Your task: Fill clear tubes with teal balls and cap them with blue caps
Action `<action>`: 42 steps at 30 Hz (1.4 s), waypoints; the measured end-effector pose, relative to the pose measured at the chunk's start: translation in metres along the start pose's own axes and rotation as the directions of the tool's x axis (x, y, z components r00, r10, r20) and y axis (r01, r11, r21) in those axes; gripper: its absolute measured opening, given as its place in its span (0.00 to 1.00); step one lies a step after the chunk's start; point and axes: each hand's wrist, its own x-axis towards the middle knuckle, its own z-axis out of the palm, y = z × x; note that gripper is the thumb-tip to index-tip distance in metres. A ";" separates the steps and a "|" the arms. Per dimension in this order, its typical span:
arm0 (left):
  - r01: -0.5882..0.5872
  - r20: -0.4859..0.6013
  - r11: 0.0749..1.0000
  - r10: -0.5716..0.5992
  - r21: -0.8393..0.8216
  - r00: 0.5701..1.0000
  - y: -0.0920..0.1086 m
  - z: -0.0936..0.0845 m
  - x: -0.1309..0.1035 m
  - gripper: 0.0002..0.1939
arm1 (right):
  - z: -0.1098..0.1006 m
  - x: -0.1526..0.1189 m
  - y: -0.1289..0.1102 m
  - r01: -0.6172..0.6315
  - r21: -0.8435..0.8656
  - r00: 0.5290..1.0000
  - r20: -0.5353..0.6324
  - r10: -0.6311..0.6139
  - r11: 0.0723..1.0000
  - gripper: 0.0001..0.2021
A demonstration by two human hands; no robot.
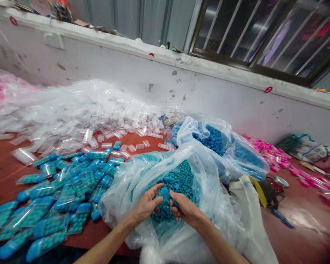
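Pinching a blue piece point(166, 193) between thumb and fingers of the right hand point(185, 209), just below the middle of the frame. Holding the left hand point(147, 205) beside it, thumb and forefinger parted. Failing to tell touch from near-touch at the left tips. Working inside the crumpled rim of a clear plastic bag point(118, 198), right over turquoise beads point(185, 172). Meeting filled packets point(79, 185) close on the left, a second bag point(244, 157) beyond at centre right; finding more room toward lower right, over red tabletop point(305, 242). Now taking in the surroundings: spotting heaped clear sleeves point(79, 106) at upper left, pink pieces point(269, 154) at right, a stained white wall point(217, 99), a barred window point(250, 25) at upper right.
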 end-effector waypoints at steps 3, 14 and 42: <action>0.010 0.009 1.000 -0.010 0.014 1.000 0.002 0.000 -0.003 0.31 | 0.004 -0.001 0.000 -0.004 -0.032 1.000 -0.028 0.003 0.999 0.24; -0.023 -0.031 0.999 0.025 0.041 0.999 0.004 0.011 -0.009 0.17 | -0.003 -0.002 0.007 -0.008 -0.165 0.995 0.096 0.024 0.986 0.26; -0.008 -0.180 0.994 -0.012 -0.109 0.984 0.021 0.026 -0.018 0.13 | 0.047 -0.016 0.008 0.297 -0.824 0.798 -0.064 -0.600 0.483 0.33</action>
